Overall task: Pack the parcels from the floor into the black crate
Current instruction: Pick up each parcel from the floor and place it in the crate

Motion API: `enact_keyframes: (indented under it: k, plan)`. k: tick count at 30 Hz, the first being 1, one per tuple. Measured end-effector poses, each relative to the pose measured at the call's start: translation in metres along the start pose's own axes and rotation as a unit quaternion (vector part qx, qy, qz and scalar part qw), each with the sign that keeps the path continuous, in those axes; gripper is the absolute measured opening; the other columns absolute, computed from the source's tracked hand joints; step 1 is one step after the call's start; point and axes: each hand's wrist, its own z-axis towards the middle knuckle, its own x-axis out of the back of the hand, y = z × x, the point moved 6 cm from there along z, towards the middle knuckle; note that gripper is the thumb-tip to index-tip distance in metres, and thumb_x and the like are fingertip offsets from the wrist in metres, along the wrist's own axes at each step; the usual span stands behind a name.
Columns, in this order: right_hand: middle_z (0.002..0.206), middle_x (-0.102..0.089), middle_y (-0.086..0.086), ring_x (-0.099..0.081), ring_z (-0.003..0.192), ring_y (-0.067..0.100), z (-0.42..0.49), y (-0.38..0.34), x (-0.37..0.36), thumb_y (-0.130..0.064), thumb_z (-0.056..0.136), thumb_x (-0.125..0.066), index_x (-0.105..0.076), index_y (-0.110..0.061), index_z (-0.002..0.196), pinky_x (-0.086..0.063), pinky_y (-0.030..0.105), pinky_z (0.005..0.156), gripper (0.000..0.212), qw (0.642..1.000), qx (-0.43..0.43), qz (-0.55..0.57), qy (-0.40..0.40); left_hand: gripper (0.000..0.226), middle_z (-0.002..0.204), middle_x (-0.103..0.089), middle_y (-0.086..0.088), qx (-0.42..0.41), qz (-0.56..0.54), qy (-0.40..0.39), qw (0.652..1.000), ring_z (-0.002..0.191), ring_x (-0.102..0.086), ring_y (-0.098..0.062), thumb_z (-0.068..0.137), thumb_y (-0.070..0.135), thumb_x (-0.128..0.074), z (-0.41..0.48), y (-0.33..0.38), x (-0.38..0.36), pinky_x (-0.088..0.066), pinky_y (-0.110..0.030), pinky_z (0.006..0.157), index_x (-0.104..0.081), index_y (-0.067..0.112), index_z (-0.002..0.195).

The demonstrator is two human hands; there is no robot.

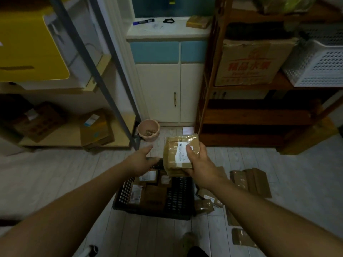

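The black crate [178, 197] stands on the floor below my arms, with several brown parcels lying flat inside it. My right hand [200, 164] grips a brown taped parcel [174, 151] with a white label, held above the crate's far edge. My left hand [143, 158] hovers open just left of that parcel, fingers spread, holding nothing. More brown parcels [250, 180] lie on the floor to the right of the crate, and smaller parcels [206, 203] sit close to its right wall. Another flat parcel [243, 238] lies near the bottom right.
A pink bowl [148, 130] sits on the floor by a grey shelf leg [111, 89]. A cream cabinet [167, 89] stands ahead. A wooden shelf [259, 115] with a cardboard box and a white basket [319, 65] is on the right. My foot [189, 240] is near the crate.
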Motion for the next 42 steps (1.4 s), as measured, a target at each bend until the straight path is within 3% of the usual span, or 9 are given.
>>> enact_keyframes:
  k: [4, 7, 13, 18, 20, 27, 31, 38, 42]
  plan:
    - [0.154, 0.017, 0.007, -0.031, 0.132, 0.03, 0.026, 0.021, -0.04, -0.034, 0.089, -0.06, 0.001, -0.031, 0.147, -0.04, 0.04, 0.106, 0.085, 0.998, -0.033, -0.006, -0.051, 0.069, 0.148, -0.032, -0.014, -0.006, 0.193, -0.013, 0.981, 0.135, -0.03, -0.029, 0.089, 0.042, -0.054, 0.049, -0.039, -0.003, -0.027, -0.042, 0.112, -0.025, 0.016, 0.146]
    - [0.154, 0.016, 0.01, -0.032, 0.133, 0.03, 0.041, 0.034, -0.072, -0.033, 0.089, -0.059, 0.004, -0.03, 0.149, -0.04, 0.04, 0.106, 0.087, 0.995, -0.064, -0.004, -0.079, 0.068, 0.146, -0.033, -0.012, -0.026, 0.223, -0.044, 0.974, 0.134, -0.028, -0.031, 0.087, 0.044, -0.055, 0.09, -0.068, -0.017, -0.026, -0.043, 0.111, -0.028, 0.019, 0.144]
    - [0.153, 0.022, 0.018, -0.022, 0.14, 0.036, 0.078, 0.065, -0.16, -0.031, 0.095, -0.05, 0.011, -0.027, 0.15, -0.029, 0.042, 0.114, 0.082, 0.982, -0.151, -0.013, -0.112, 0.085, 0.159, 0.002, -0.005, -0.062, 0.301, -0.126, 0.943, 0.144, 0.006, -0.032, 0.086, 0.055, -0.051, 0.184, -0.138, -0.065, -0.01, -0.05, 0.117, -0.006, 0.023, 0.15]
    - [0.153, 0.022, 0.021, -0.03, 0.135, 0.039, 0.113, 0.104, -0.26, -0.024, 0.096, -0.049, 0.013, -0.029, 0.149, -0.033, 0.046, 0.111, 0.082, 0.968, -0.214, -0.032, -0.127, 0.085, 0.158, 0.005, -0.005, -0.087, 0.317, -0.154, 0.932, 0.144, 0.006, -0.032, 0.086, 0.055, -0.052, 0.264, -0.205, -0.126, -0.011, -0.053, 0.116, -0.003, 0.028, 0.15]
    - [0.152, 0.026, 0.02, -0.02, 0.139, 0.042, 0.127, 0.123, -0.3, -0.021, 0.094, -0.05, 0.015, -0.03, 0.148, -0.029, 0.049, 0.112, 0.085, 0.963, -0.226, -0.053, -0.138, 0.084, 0.158, 0.006, -0.006, -0.085, 0.326, -0.173, 0.926, 0.144, 0.007, -0.033, 0.088, 0.054, -0.05, 0.292, -0.232, -0.158, -0.009, -0.052, 0.117, 0.0, 0.026, 0.15]
    - [0.154, 0.022, 0.019, -0.02, 0.135, 0.043, 0.173, 0.194, -0.413, -0.014, 0.089, -0.055, 0.011, -0.028, 0.149, -0.033, 0.049, 0.106, 0.09, 0.955, -0.213, -0.127, -0.165, 0.088, 0.158, 0.007, -0.005, -0.078, 0.321, -0.159, 0.93, 0.144, 0.008, -0.031, 0.084, 0.053, -0.055, 0.372, -0.298, -0.262, -0.009, -0.056, 0.113, 0.001, 0.032, 0.148]
    - [0.153, 0.02, 0.022, -0.01, 0.138, 0.047, 0.198, 0.229, -0.464, -0.016, 0.085, -0.06, 0.011, -0.022, 0.149, -0.025, 0.049, 0.11, 0.095, 0.95, -0.204, -0.166, -0.17, 0.087, 0.158, 0.011, -0.005, -0.093, 0.319, -0.144, 0.932, 0.144, 0.008, -0.032, 0.085, 0.053, -0.054, 0.405, -0.321, -0.31, -0.011, -0.057, 0.114, 0.001, 0.032, 0.149]
    - [0.153, 0.014, 0.025, -0.006, 0.139, 0.041, 0.217, 0.268, -0.529, -0.026, 0.089, -0.053, 0.014, -0.019, 0.148, -0.018, 0.045, 0.113, 0.09, 0.954, -0.166, -0.208, -0.14, 0.086, 0.157, 0.017, -0.003, -0.133, 0.401, -0.138, 0.896, 0.142, 0.021, -0.032, 0.087, 0.061, -0.042, 0.446, -0.35, -0.366, 0.001, -0.06, 0.113, 0.01, 0.031, 0.147]
    - [0.152, 0.013, 0.027, -0.01, 0.14, 0.041, 0.231, 0.281, -0.551, -0.023, 0.09, -0.05, 0.018, -0.014, 0.146, -0.026, 0.044, 0.11, 0.089, 0.951, -0.17, -0.23, -0.115, 0.088, 0.156, 0.022, -0.002, -0.136, 0.444, -0.137, 0.875, 0.139, 0.026, -0.033, 0.083, 0.069, -0.036, 0.459, -0.374, -0.378, 0.005, -0.065, 0.108, 0.016, 0.036, 0.145]
